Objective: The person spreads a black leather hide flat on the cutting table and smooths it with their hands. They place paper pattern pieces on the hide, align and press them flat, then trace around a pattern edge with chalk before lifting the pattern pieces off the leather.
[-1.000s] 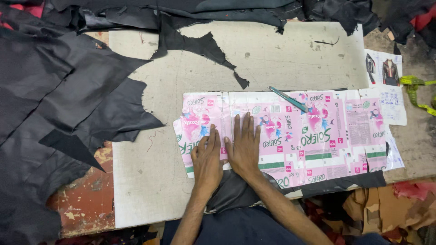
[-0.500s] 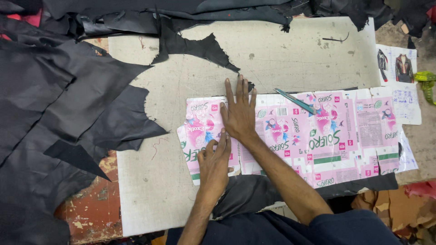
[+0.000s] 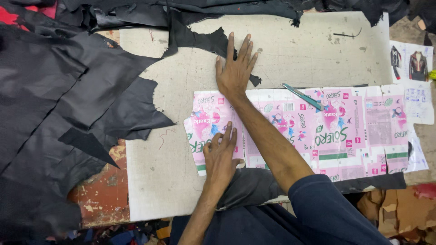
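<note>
Right hand (image 3: 234, 72) has been moved up onto the black leather scrap (image 3: 200, 38), fingers spread flat; pink cardboard pattern (image 3: 299, 131) is pinned by the flat left hand (image 3: 220, 156).

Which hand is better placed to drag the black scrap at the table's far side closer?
Right, probably. The right hand lies flat beyond the pink sheet, with its fingers on the black scrap. The left hand rests flat on the sheet's near-left corner, farther from it.

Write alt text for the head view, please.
Right hand lies flat on a black leather scrap while the left hand presses a pink printed cardboard pattern on a worn white table. Black leather pieces lie left; a teal tool rests on the pattern.
</note>
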